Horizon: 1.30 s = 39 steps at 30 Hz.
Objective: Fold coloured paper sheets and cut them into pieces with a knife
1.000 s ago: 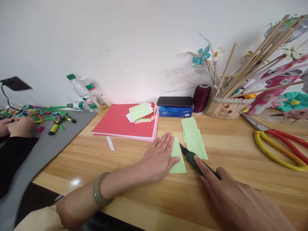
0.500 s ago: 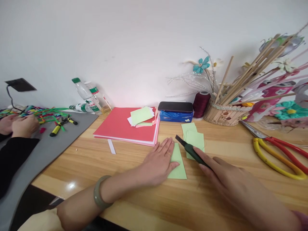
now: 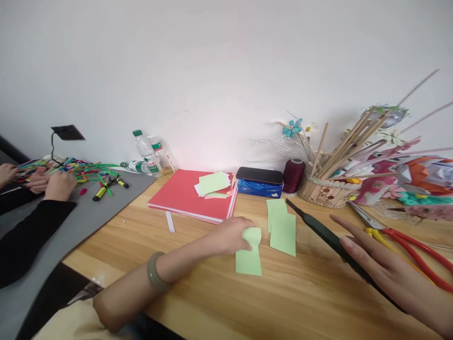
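The paper slip [image 3: 248,255] in the left hand [image 3: 231,234] was light green, like the sheets [image 3: 282,226] just right of it. The knife [image 3: 325,233] under the right hand [image 3: 396,276] was dark green. The worktop [image 3: 198,264] was light wood-grain.

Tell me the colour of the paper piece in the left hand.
Light green paper piece, pinched by the left hand; head view.

Toward the table's [image 3: 198,293] far edge lie a red folder [image 3: 184,194] with loose paper slips [image 3: 213,182], a blue tissue pack [image 3: 260,188] under a dark phone [image 3: 259,175], a maroon thread spool [image 3: 293,175] and a stick basket [image 3: 323,192]. Red-and-yellow scissors [image 3: 406,238] lie near the right edge; at the left end, beside plastic bottles [image 3: 150,153], a grey mat [image 3: 76,215] carries yellow pliers [image 3: 101,191] and coloured wires [image 3: 81,167], where another person's hands [image 3: 53,184] rest
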{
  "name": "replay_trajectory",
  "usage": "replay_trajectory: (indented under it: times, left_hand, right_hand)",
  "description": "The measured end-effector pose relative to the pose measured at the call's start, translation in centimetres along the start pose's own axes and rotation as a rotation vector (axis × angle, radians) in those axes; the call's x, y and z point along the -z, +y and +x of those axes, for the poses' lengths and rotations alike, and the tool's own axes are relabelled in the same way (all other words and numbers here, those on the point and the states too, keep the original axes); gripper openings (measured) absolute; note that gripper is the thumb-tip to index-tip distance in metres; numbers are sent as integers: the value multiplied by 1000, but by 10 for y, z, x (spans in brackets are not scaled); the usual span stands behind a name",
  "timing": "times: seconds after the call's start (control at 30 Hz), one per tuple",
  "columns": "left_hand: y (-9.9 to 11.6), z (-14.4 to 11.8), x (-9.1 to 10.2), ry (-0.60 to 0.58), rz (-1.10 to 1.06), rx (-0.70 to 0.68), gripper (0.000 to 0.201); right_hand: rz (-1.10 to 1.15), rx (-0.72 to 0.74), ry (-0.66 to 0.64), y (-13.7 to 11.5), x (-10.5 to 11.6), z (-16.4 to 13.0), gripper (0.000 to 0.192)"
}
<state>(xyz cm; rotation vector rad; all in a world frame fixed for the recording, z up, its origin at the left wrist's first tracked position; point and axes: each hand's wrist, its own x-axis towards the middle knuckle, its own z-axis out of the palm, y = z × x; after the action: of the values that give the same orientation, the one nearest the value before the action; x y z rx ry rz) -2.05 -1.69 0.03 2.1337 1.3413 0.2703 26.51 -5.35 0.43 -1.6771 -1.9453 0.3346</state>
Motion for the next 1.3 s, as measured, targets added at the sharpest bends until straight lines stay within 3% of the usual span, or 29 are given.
replay_trajectory:
  times: [0.17,0.27,0.37,0.47,0.53,0.6,0.73,0.83,1.0,1.17,1.3]
  left_hand:
    - [27,29,17,23,-167,-166,54]
    - [41,58,14,98,-167,-222,62]
    - [41,78,8,152,-146,-254,69]
    - [23,78,16,280,-148,-259,49]
    - [2,70,31,389,-131,-220,35]
    - [-23,60,51,460,-100,-146,34]
    - [-72,45,84,467,-57,8,67]
    - [-96,39,94,402,-84,83,77]
    - [-114,34,98,331,-208,131,65]
    - [-124,27,104,343,-388,130,47]
    - [-131,26,104,465,-549,153,44]
  right_hand:
    - [104,-134,-65,3,2,13,77]
    - [42,-136,-69,10,1,13,74]
    - [-36,-132,-62,20,-1,9,70]
    - [-139,-160,-37,31,-6,6,67]
    - [-228,-172,-35,34,-11,4,66]
    - [-310,-165,-35,34,-17,2,65]
    - [-426,-99,-26,26,-24,-2,62]
    - [-497,-54,-13,19,-26,-3,60]
    - [-703,151,136,19,-31,-4,60]
    - [-738,300,221,20,-24,-3,57]
    - [-617,519,216,-17,-15,15,58]
